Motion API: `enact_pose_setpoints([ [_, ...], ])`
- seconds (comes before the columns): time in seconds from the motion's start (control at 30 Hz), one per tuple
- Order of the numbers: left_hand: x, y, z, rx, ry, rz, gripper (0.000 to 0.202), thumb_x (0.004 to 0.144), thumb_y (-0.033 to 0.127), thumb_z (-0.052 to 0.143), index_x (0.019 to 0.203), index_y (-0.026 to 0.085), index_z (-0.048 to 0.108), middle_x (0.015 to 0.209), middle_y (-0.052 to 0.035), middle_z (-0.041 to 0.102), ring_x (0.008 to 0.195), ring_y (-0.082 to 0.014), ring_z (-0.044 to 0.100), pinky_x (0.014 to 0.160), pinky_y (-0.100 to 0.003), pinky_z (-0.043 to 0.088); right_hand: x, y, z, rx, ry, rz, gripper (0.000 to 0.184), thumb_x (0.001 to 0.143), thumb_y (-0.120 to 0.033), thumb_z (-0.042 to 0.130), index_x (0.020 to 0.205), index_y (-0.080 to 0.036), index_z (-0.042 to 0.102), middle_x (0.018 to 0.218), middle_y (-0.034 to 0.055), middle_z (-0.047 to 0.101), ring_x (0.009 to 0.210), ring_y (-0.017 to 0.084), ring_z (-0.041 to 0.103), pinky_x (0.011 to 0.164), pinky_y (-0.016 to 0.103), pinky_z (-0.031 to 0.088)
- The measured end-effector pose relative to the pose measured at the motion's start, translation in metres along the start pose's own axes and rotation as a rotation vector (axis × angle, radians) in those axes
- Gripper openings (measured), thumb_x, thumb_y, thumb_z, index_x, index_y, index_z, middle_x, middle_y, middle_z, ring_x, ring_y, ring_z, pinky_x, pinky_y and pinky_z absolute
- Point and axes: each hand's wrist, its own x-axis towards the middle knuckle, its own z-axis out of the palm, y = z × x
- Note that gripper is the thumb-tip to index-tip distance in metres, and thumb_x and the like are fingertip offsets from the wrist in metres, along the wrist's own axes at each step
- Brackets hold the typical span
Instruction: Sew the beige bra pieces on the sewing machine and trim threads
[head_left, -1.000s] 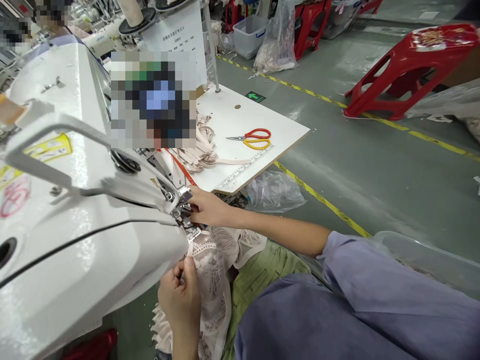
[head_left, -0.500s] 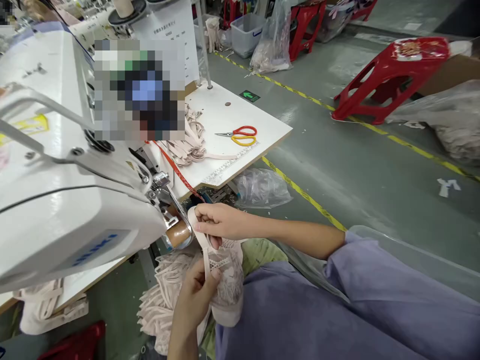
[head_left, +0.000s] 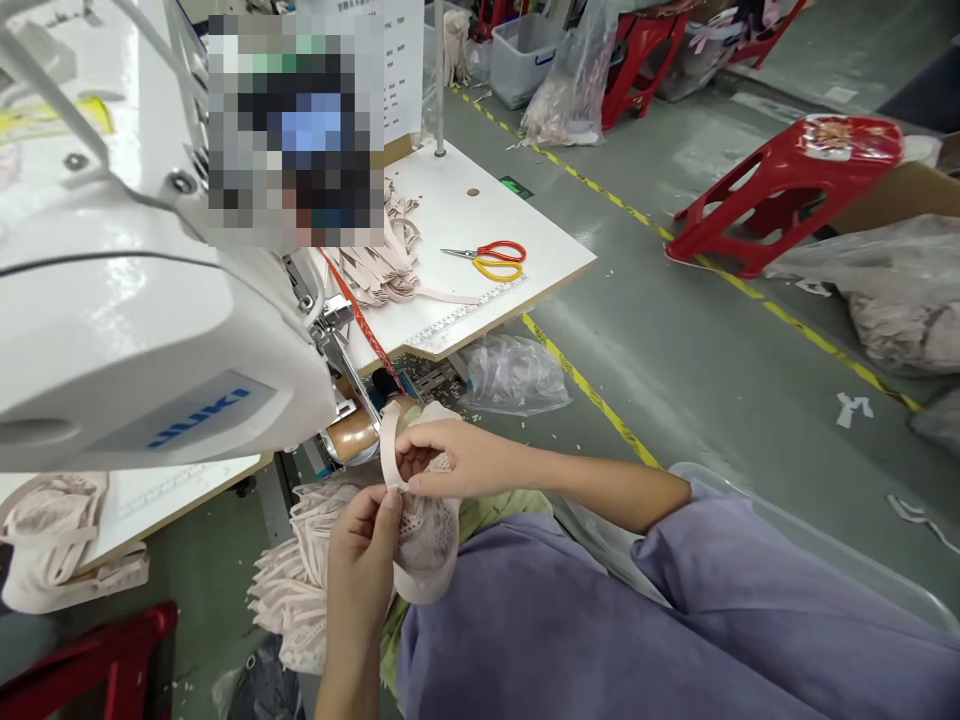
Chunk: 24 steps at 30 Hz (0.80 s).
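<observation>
A pale beige lace bra (head_left: 427,535) hangs from my two hands in front of the sewing machine's cylinder arm (head_left: 354,432). My left hand (head_left: 364,535) pinches its strap (head_left: 388,445) low down, thumb on top, where the strap meets the lace. Coming in from the right, my right hand (head_left: 442,458) has its thumb and fingers closed on the same strap, close to my left fingertips. The strap's upper part curves up beside the machine's end. Part of the bra is hidden behind my right hand.
Above looms the white sewing machine head (head_left: 247,330). Red-and-yellow scissors (head_left: 499,260) and a heap of beige straps (head_left: 386,260) lie on the white table (head_left: 517,225). A pile of beige pieces (head_left: 296,580) hangs below. A red stool (head_left: 795,190) stands across the aisle.
My hands have come closer together on the strap. My left hand has moved up and left, bringing the bra with it. The camera view has shifted slightly.
</observation>
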Motion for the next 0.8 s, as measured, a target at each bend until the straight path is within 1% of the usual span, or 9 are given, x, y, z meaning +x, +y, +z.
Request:
enact_pose_setpoints([
  [0.13,-0.004,0.003,0.000,0.137,0.027,0.073,0.038,0.088,0.053,0.059,0.078,0.017,0.065,0.061,0.0022,0.051,0.057,-0.0109,0.044,0.051,-0.020,0.035,0.001,0.001,0.009,-0.108,0.054,-0.016,0.009,0.078,-0.016,0.060,0.087,-0.018,0.060,0.079,-0.0021,0.061,0.072,0.012,0.057,0.067,0.022,0.046],
  [0.23,-0.008,0.005,0.000,0.234,0.031,0.135,0.038,0.090,0.052,0.057,0.075,0.018,0.064,0.060,0.0022,0.051,0.056,-0.0109,0.044,0.051,-0.021,0.034,0.003,0.003,0.013,-0.150,0.069,0.002,0.006,0.077,-0.014,0.058,0.081,-0.018,0.058,0.074,-0.0033,0.058,0.069,0.011,0.054,0.063,0.021,0.042],
  [0.47,-0.007,0.003,-0.006,0.332,0.016,0.187,0.036,0.092,0.048,0.054,0.073,0.019,0.061,0.059,0.0029,0.050,0.055,-0.0111,0.043,0.051,-0.022,0.032,0.006,0.006,0.015,-0.117,0.028,0.088,0.001,0.079,-0.018,0.059,0.080,-0.018,0.059,0.074,-0.0038,0.058,0.069,0.010,0.052,0.062,0.020,0.040],
  [0.5,-0.006,0.002,-0.007,0.329,0.012,0.184,0.036,0.092,0.048,0.054,0.073,0.019,0.061,0.059,0.0028,0.050,0.056,-0.0111,0.043,0.052,-0.022,0.032,0.006,0.006,0.016,-0.108,0.023,0.091,0.002,0.080,-0.019,0.060,0.080,-0.017,0.059,0.074,-0.0038,0.058,0.069,0.010,0.052,0.062,0.020,0.040],
  [0.6,-0.005,-0.001,-0.007,0.286,0.004,0.160,0.037,0.092,0.049,0.055,0.073,0.019,0.062,0.061,0.0021,0.052,0.058,-0.0116,0.045,0.054,-0.022,0.034,0.008,0.011,0.018,-0.072,-0.010,0.064,0.015,0.085,-0.030,0.063,0.080,-0.017,0.060,0.076,-0.0027,0.059,0.070,0.010,0.053,0.063,0.021,0.041],
  [0.67,-0.005,-0.004,-0.008,0.237,0.013,0.125,0.037,0.091,0.050,0.056,0.074,0.018,0.063,0.063,0.0019,0.052,0.059,-0.0118,0.044,0.054,-0.022,0.034,0.008,0.017,0.011,-0.078,-0.019,0.039,0.024,0.088,-0.040,0.064,0.082,-0.016,0.062,0.078,-0.0011,0.062,0.071,0.011,0.055,0.065,0.022,0.042],
  [0.7,-0.004,-0.005,-0.009,0.209,0.013,0.099,0.037,0.090,0.051,0.057,0.074,0.018,0.063,0.062,0.0021,0.051,0.059,-0.0117,0.043,0.054,-0.022,0.034,0.009,0.022,0.002,-0.097,0.000,0.034,0.027,0.089,-0.042,0.063,0.083,-0.016,0.063,0.079,-0.0002,0.064,0.072,0.012,0.056,0.066,0.023,0.043],
  [0.73,-0.003,-0.007,-0.010,0.179,0.012,0.070,0.037,0.090,0.052,0.057,0.075,0.019,0.063,0.062,0.0025,0.049,0.059,-0.0115,0.042,0.054,-0.021,0.033,0.011,0.027,-0.011,-0.135,0.051,0.033,0.028,0.090,-0.044,0.061,0.086,-0.016,0.064,0.081,0.0008,0.065,0.073,0.013,0.058,0.068,0.024,0.044],
  [0.8,-0.001,-0.014,-0.012,0.105,0.000,0.009,0.038,0.088,0.054,0.059,0.076,0.019,0.062,0.062,0.0033,0.046,0.058,-0.0108,0.039,0.053,-0.020,0.033,0.019,0.041,-0.050,-0.275,0.253,0.044,0.030,0.093,-0.045,0.056,0.095,-0.016,0.065,0.087,0.0035,0.067,0.077,0.016,0.060,0.071,0.027,0.047],
])
